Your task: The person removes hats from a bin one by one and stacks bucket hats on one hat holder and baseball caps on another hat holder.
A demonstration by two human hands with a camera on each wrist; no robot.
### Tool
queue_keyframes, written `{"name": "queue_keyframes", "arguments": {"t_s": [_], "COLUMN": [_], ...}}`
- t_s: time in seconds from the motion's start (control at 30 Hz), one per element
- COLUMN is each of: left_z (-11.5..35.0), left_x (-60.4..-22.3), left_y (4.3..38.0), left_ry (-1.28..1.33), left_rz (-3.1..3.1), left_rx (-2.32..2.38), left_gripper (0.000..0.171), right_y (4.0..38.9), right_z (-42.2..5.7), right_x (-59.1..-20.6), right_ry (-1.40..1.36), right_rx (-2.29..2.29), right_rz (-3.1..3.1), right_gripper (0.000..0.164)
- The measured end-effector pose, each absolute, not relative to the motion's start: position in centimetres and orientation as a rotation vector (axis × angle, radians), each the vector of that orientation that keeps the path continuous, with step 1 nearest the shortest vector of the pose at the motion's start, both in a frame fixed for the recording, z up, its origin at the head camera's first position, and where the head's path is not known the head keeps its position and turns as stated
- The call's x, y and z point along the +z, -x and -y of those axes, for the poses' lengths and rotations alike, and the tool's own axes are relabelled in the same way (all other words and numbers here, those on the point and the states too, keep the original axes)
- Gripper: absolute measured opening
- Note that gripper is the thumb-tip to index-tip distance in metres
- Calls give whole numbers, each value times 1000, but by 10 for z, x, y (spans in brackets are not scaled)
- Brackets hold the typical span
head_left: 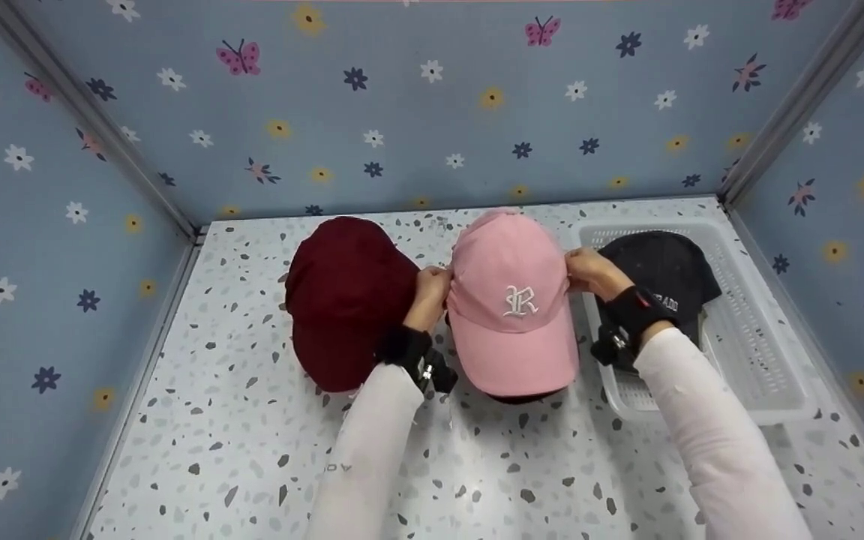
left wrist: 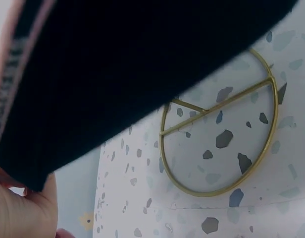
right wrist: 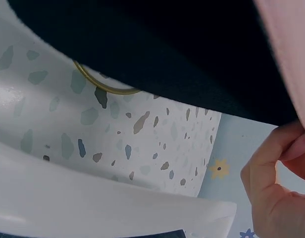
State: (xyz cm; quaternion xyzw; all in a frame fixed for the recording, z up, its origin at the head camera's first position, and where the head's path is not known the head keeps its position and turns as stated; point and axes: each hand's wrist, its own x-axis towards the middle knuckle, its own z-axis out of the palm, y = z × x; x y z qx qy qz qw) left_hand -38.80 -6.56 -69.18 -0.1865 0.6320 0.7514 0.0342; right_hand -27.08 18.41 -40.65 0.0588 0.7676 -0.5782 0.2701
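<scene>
A pink cap [head_left: 503,262] with a white letter R is in the middle of the head view, brim toward me. My left hand [head_left: 432,291] pinches its left edge, and my right hand [head_left: 597,274] pinches its right edge. Directly under it is a dark cap [left wrist: 137,64], its brim just showing below the pink one. Both wrist views show the dark brim above a round gold wire base [left wrist: 206,112] on the table. The base's upper part is hidden by the caps.
A maroon cap [head_left: 349,292] stands left of my left hand. On the right, a white plastic basket [head_left: 769,375] holds a black cap [head_left: 657,262] with pale lettering, partly behind my right wrist. Flower-patterned panels [head_left: 432,112] border the speckled table [head_left: 252,420] at the back and sides.
</scene>
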Motion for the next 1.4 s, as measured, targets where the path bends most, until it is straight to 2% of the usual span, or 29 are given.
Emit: {"name": "queue_keyframes", "arguments": {"t_s": [0.03,0.1,0.23,0.27,0.37,0.47,0.63,0.77,1.03,1.2,1.27,1.33,1.4], "left_z": [67,67,63,61,59,59,62,63,64,63,63,61,58], "left_x": [-704,-702,-638,-612,-571,-549,-561,-567,-550,-586,-589,-578,-543], "left_y": [397,397,362,347,323,310,317,319,299,317,319,310,290], "left_ry": [572,554,606,639,675,687,680,692,617,647,650,626,643], "left_rz": [-1953,-1961,-1972,-1982,-2004,-2025,-2070,-2127,-2201,-2187,-2177,-2188,-2174], "left_rx": [2300,2297,2249,2228,2205,2178,2155,2132,2143,2187,2204,2265,2247], "left_gripper": [27,34,44,44,42,33,14,19,29,24,20,17,18], "right_y": [273,277,281,281,282,282,283,283,280,278,278,278,278], "right_z": [-185,-187,-190,-190,-190,-190,-190,-192,-197,-197,-198,-198,-198], "right_x": [-411,-418,-425,-426,-425,-424,-421,-418,-415,-415,-414,-414,-414], "right_ry": [-161,-181,-174,-178,-199,-243,-291,-305,-269,-302,-315,-321,-320], "right_rx": [-1567,-1582,-1580,-1584,-1593,-1610,-1597,-1579,-1574,-1583,-1584,-1582,-1575], "right_rz": [-2072,-2085,-2114,-2115,-2110,-2097,-2110,-2120,-2136,-2115,-2109,-2106,-2112], "right_gripper": [37,37,35,34,31,27,17,11,33,39,42,44,44]}}
